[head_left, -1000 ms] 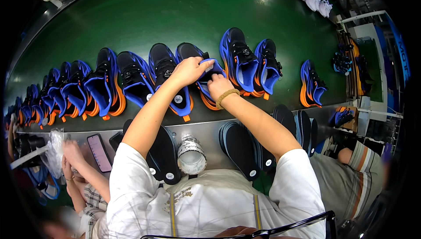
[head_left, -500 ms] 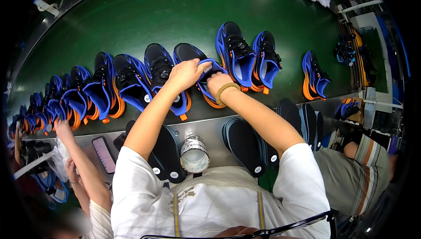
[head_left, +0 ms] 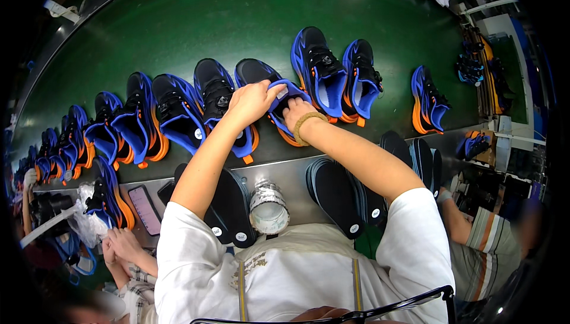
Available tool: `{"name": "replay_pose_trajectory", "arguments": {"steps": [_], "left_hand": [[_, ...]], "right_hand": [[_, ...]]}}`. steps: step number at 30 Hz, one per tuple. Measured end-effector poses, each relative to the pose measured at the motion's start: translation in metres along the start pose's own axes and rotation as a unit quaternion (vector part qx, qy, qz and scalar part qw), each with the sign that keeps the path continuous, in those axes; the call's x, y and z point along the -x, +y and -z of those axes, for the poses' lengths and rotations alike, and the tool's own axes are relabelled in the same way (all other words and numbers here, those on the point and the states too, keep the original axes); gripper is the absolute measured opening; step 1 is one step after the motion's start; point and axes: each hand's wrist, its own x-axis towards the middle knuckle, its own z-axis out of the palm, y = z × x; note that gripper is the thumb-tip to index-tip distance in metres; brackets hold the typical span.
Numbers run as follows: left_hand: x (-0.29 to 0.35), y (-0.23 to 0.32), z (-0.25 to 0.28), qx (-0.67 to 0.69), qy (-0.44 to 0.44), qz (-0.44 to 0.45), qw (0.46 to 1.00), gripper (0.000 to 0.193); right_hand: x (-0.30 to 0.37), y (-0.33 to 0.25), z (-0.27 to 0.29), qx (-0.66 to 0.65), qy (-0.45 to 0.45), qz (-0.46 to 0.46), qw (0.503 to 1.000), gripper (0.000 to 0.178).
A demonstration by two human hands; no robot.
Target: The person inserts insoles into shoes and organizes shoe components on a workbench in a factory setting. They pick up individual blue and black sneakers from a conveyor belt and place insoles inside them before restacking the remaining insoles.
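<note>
My left hand [head_left: 252,105] is closed on the tongue and collar of a black and blue sneaker [head_left: 255,71] with an orange sole, its toe pointing away from me. My right hand [head_left: 300,116], with a woven band at the wrist, reaches into the same sneaker's opening. Its fingers are bent and the tips are hidden inside, so what they hold, if anything, does not show. Directly left stands another such sneaker [head_left: 211,77]. To the right are a further sneaker [head_left: 317,57] and its smaller-looking neighbour [head_left: 359,65].
Black insoles stand in stacks along the near metal ledge, left [head_left: 228,205] and right [head_left: 332,196], around a tape-wrapped jar [head_left: 269,208]. A phone [head_left: 144,208] lies further left. A row of sneakers [head_left: 107,116] runs left on the green belt [head_left: 178,21]. Co-workers sit on both sides.
My hands stay at the same sneaker, the right hand shifting only slightly. At left, the co-worker's arm has drawn back from the row, and a sneaker now stands by their hands.
</note>
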Motion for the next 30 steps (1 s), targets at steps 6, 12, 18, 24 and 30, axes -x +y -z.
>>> {"name": "replay_pose_trajectory", "arguments": {"steps": [6, 12, 18, 24, 30], "left_hand": [[0.003, 0.001, 0.003, 0.042, 0.011, 0.000, 0.999, 0.049], [0.003, 0.015, -0.019, 0.125, 0.100, 0.007, 0.987, 0.046], [0.010, 0.027, -0.054, 0.215, 0.301, -0.029, 0.929, 0.042], [0.002, 0.019, -0.066, 0.140, 0.330, -0.107, 0.927, 0.037], [0.006, 0.020, -0.074, 0.096, 0.344, -0.146, 0.923, 0.039]], "right_hand": [[-0.005, -0.003, 0.007, 0.123, -0.163, 0.022, 0.979, 0.034], [-0.045, 0.008, -0.004, 0.063, -0.171, 0.063, 0.981, 0.046], [-0.028, 0.014, 0.027, -0.006, -0.223, 0.058, 0.973, 0.055], [-0.044, 0.024, 0.021, 0.041, -0.311, 0.134, 0.940, 0.046], [-0.055, 0.006, 0.005, 0.056, -0.191, 0.105, 0.974, 0.046]]}}
